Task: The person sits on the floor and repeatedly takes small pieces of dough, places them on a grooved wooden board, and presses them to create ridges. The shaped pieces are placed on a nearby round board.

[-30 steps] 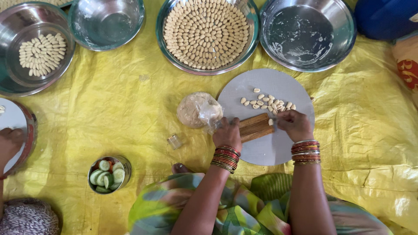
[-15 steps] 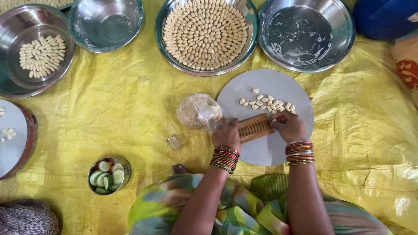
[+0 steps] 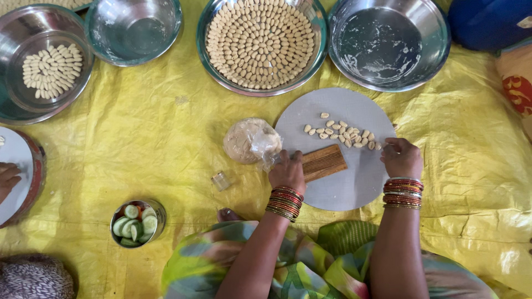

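A round grey board [image 3: 354, 182] lies on the yellow sheet in front of me. My left hand [image 3: 287, 170] holds down the left end of a small ridged wooden block [image 3: 323, 162] on the board. My right hand [image 3: 401, 157] rests at the board's right edge, fingers closed beside a row of several small shaped dough pieces [image 3: 342, 133]. Whether it pinches a piece I cannot tell. A lump of dough in clear plastic wrap [image 3: 250, 141] sits just left of the board, touching my left fingers.
A steel plate [image 3: 260, 41] full of shaped pieces lies at the back, flanked by two steel bowls [image 3: 133, 27] [image 3: 388, 44]. Another plate with pieces [image 3: 44, 66] is far left. A cup of cucumber slices [image 3: 136, 221] and another person's hand [image 3: 8, 177] are at left.
My right hand has moved off the wooden block to the right edge of the board. The block's ridged face now shows. My left hand stays on its left end.
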